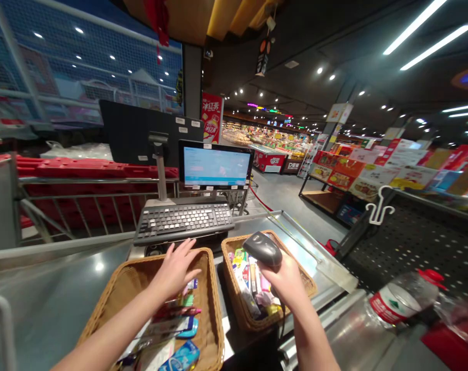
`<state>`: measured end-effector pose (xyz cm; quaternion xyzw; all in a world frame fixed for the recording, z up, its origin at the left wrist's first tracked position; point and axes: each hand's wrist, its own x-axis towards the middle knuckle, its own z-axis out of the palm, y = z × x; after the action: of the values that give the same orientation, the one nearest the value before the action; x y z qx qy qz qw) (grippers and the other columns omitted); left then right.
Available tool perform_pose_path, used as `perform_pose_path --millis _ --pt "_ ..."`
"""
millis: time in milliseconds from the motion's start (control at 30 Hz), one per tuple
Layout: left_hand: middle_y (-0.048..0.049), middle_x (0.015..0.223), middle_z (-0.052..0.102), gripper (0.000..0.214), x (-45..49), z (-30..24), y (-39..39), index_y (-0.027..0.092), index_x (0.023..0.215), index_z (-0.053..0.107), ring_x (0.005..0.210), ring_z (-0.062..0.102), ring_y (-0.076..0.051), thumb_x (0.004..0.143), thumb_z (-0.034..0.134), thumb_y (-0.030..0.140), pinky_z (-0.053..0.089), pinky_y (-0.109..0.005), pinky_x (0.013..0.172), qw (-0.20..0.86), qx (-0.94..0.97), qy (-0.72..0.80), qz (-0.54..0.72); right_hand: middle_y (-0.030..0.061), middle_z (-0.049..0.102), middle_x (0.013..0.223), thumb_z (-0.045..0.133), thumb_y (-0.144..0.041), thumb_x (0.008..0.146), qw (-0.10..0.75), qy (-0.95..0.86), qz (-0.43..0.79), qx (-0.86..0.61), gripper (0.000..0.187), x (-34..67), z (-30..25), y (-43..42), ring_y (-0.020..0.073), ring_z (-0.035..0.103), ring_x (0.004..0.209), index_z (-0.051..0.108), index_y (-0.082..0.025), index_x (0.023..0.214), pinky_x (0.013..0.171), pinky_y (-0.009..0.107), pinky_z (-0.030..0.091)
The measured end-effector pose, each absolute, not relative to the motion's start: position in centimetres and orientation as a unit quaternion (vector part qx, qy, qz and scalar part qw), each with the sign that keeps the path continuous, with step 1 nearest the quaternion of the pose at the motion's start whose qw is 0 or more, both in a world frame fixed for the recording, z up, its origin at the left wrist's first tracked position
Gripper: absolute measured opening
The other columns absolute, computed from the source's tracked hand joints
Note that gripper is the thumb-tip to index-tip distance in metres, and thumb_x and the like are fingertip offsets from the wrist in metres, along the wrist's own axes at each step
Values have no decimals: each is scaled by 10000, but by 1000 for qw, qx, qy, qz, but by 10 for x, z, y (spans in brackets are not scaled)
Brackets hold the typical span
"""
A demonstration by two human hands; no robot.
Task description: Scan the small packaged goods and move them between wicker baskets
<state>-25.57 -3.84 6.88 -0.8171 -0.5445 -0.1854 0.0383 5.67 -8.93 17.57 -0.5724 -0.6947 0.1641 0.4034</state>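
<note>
My right hand (283, 275) is closed around the handle of a black barcode scanner (261, 248), held above the smaller wicker basket (249, 322). Packed in that basket are several small wrapped goods (253, 281). My left hand (178, 270), fingers spread and holding nothing I can see, hovers over the larger wicker basket (120, 288). Several packaged items lie in its right part, among them a blue packet (182, 356) and a pink-tipped pen-like thing (195, 310). My left forearm hides some of them.
Behind the baskets stand a black keyboard (185, 221), a lit screen (218, 166) and a dark monitor back (137, 134). A large clear bottle with a red cap (401, 299) lies at the right. A black perforated panel (422, 237) carries a white hook (379, 206).
</note>
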Motion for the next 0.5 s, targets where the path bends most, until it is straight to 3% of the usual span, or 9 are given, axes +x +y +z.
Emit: perform_pose_path --millis 200,500 --pt "-182 1552 325 546 -175 93 5 192 1339 515 1436 293 -331 863 556 457 195 -617 1146 68 -809 -532 -241 64 709 810 602 -324 709 431 -657 143 -602 224 107 182 -87 231 657 758 682 -162 841 697 325 509" --pt "-224 1556 285 485 -55 68 67 162 1229 597 1434 288 -362 860 544 473 210 -626 1128 43 -824 -521 -219 58 726 844 622 -261 705 455 -635 141 -608 194 153 180 -78 239 674 788 698 -177 863 726 331 526"
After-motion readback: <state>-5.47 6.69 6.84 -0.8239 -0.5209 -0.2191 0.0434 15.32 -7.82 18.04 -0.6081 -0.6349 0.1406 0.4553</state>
